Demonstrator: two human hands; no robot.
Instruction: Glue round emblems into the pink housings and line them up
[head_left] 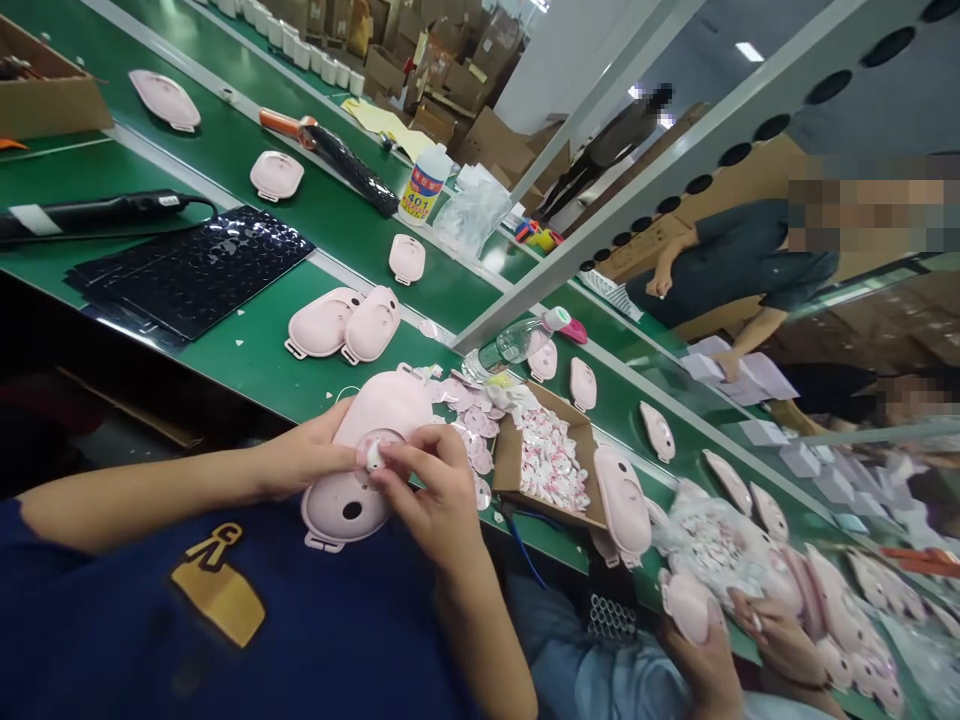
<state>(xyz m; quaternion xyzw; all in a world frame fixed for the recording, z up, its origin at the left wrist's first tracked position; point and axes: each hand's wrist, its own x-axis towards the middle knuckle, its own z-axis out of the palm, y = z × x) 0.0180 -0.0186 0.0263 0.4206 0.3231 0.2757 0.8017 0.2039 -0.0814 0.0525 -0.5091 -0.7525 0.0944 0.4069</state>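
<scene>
My left hand (311, 455) grips the side of a pink plastic shell (367, 460) held over my lap at the table's edge. My right hand (424, 490) is closed in a pinch on a small white piece (373, 456) pressed against a round recess in the shell. Just past it lie several pink and white round stickers (472, 420) on the green bench (247, 340). Two more pink shells (345, 325) lie together further back.
An open cardboard box of small white parts (547, 460) sits right of my hands. A black sheet (195, 265), a glue bottle (424, 185) and a water bottle (514, 342) are on the bench. A co-worker's hands (742, 630) hold pink shells at right. More shells ride the conveyor (315, 210).
</scene>
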